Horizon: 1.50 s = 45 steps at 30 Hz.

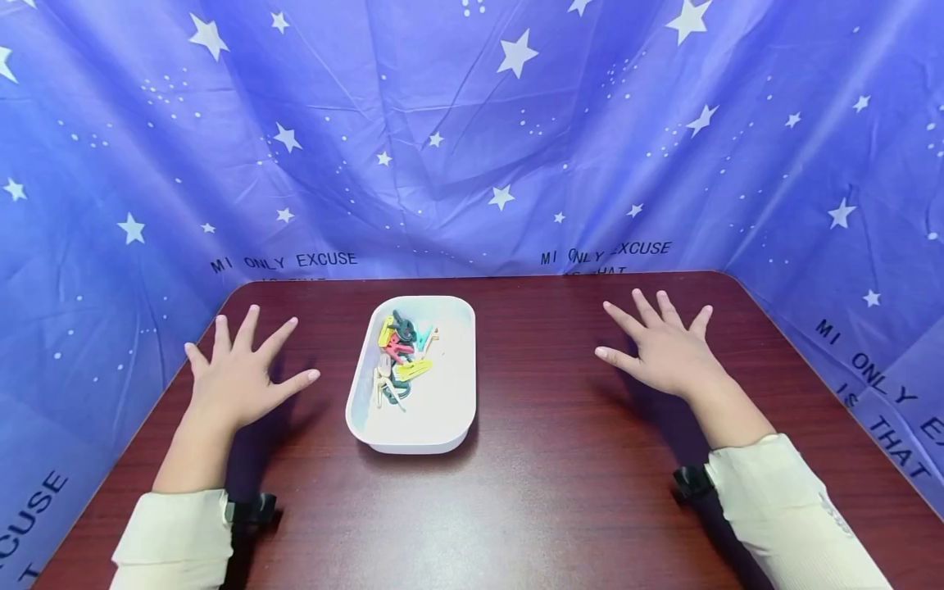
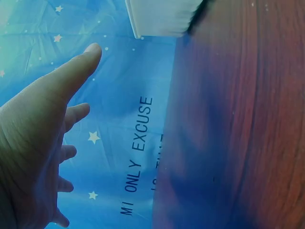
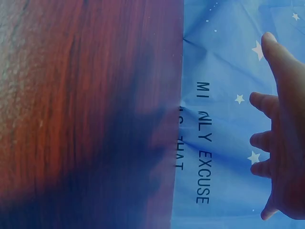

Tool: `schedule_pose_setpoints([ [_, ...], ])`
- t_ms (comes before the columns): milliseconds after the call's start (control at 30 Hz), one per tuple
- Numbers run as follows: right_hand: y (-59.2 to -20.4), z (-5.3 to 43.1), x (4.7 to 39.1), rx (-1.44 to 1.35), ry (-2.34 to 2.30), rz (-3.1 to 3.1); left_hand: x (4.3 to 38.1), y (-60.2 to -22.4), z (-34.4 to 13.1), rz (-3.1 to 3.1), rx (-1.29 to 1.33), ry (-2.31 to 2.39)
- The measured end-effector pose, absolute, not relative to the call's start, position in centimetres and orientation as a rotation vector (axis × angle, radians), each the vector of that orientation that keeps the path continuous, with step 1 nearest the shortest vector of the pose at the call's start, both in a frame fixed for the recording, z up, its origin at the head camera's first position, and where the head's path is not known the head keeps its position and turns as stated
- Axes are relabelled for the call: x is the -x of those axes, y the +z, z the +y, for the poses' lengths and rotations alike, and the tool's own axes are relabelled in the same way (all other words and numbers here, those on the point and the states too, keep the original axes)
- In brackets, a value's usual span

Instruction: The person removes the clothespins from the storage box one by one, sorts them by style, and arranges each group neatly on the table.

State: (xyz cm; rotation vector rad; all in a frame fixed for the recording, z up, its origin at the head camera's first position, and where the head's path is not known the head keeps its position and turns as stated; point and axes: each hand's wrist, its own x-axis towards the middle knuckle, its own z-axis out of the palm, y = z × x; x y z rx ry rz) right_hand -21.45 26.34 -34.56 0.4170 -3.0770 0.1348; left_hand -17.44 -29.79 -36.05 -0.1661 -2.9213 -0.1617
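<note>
A white rectangular tub [image 1: 442,422] stands left of the table's middle in the head view. Inside it, mostly along its left side, lie several small plastic clips: a yellow clip [image 1: 415,369], a red clip [image 1: 399,348], a teal clip [image 1: 424,338], a beige clip [image 1: 388,385] and dark green ones. My left hand [image 1: 234,381] is held over the table to the tub's left, fingers spread, holding nothing. On the far right my right hand [image 1: 669,352] also hovers with spread fingers and holds nothing. The left wrist view catches the tub's wall [image 2: 164,16] beyond the thumb.
The dark red wooden table [image 1: 546,508] reaches back to a blue curtain [image 1: 442,106] with white stars and printed words, which also hangs along both sides. Black wrist straps [image 1: 254,510] sit at the cream sleeves [image 1: 173,533].
</note>
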Motion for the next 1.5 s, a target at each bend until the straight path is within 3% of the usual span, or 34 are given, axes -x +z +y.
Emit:
schedule_pose_setpoints([
  [733,-33.6,24.0,22.2,-0.534,0.162,-3.041,18.0,-35.5,-29.1,-2.952,0.190,-0.217],
  [1500,-31.0,20.6,23.9,-0.740,0.274,-2.999,19.1,-36.0,-28.8,-2.853,0.453,-0.783],
])
